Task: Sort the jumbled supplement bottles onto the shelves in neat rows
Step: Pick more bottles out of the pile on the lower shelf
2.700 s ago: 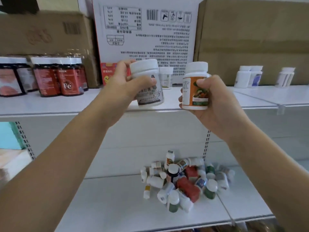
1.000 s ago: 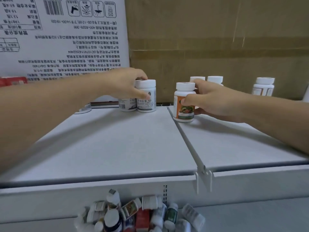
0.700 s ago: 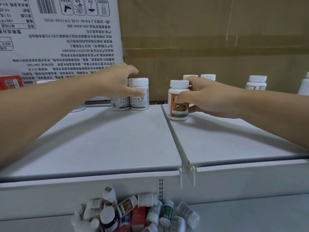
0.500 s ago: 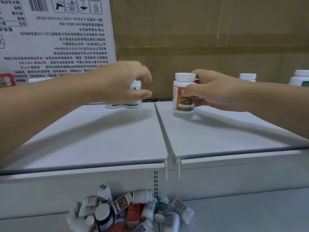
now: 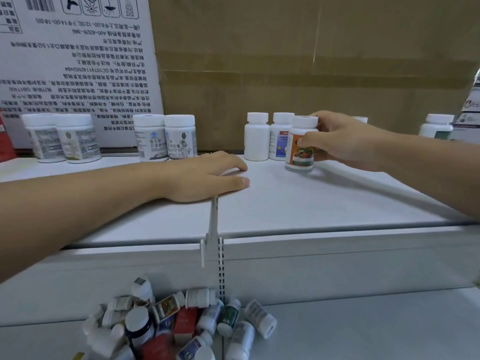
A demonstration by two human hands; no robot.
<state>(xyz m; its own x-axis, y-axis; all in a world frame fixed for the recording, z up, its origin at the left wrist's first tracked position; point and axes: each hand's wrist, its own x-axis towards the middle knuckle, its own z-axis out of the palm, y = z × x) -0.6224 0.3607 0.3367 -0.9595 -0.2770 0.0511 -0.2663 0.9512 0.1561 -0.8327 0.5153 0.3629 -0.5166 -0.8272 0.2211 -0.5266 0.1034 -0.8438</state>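
Observation:
My right hand [image 5: 340, 140] grips a white bottle with an orange label [image 5: 300, 144], standing on the upper shelf [image 5: 285, 203] just in front of two white bottles [image 5: 268, 136] at the back. My left hand [image 5: 205, 176] rests flat and empty on the shelf near the seam between the two shelf panels. Behind it stands a pair of white bottles [image 5: 166, 137]. A jumbled pile of bottles [image 5: 176, 326] lies on the lower shelf [image 5: 363, 328].
Two more white bottles [image 5: 62, 137] stand at the far left of the upper shelf. A white printed carton [image 5: 78, 61] and a brown cardboard box [image 5: 311, 61] close off the back. Another white bottle [image 5: 436, 126] stands at the far right.
My left hand let go of the white bottle beside its twin and came back to rest flat on the shelf. My right hand carried the orange-label bottle right, up to the two white bottles.

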